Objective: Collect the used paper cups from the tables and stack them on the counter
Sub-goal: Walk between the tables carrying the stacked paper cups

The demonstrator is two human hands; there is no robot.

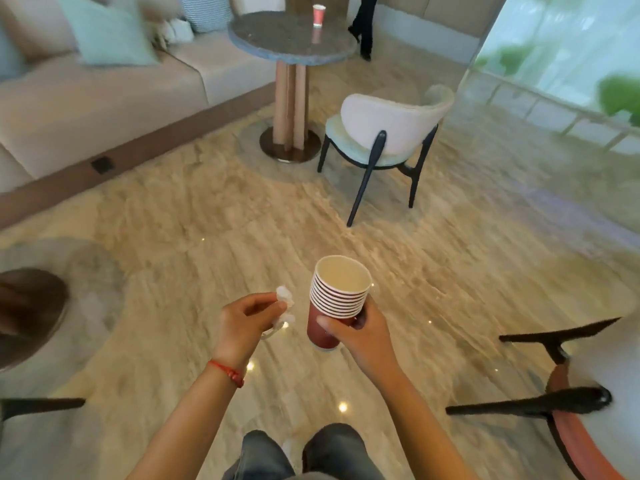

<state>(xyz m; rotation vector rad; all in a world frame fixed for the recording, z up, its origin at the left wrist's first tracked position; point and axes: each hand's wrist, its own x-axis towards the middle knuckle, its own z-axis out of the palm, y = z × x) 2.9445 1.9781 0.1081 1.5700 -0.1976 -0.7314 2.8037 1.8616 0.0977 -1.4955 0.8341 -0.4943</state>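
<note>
Round stone-topped desk [277,46] stands on a wooden pedestal at the far side, bearing one red paper cup [318,15] upright near its far edge. The marble floor [207,220] carries the desk base, a sofa [104,109] and a white chair [384,133] just beside the desk.

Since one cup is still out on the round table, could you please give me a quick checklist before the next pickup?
1. Stack of cups gripped by the right hand: ok.
2. Stack upright: ok, only slightly tilted.
3. Left hand free for a pickup: not ok, it pinches a crumpled tissue.
4. Remaining cup standing upright on the round table: ok.
5. Remaining cup empty: cannot tell.
6. Floor path past the chair: ok.
</note>
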